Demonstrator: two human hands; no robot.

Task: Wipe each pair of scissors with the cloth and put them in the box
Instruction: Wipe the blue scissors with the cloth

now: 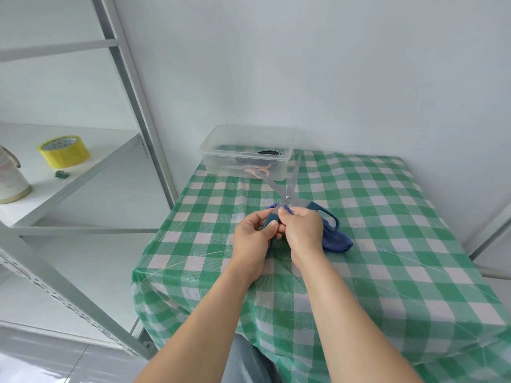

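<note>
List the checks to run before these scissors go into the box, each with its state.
1. Blades of the scissors closed: not ok, spread open.
2. Left hand grips a handle: ok.
3. Right hand grips near the pivot: ok.
4. Wiping with the cloth finished: cannot tell.
5. Box uncovered: ok.
6. Room in the box: cannot tell; other scissors lie inside.
</note>
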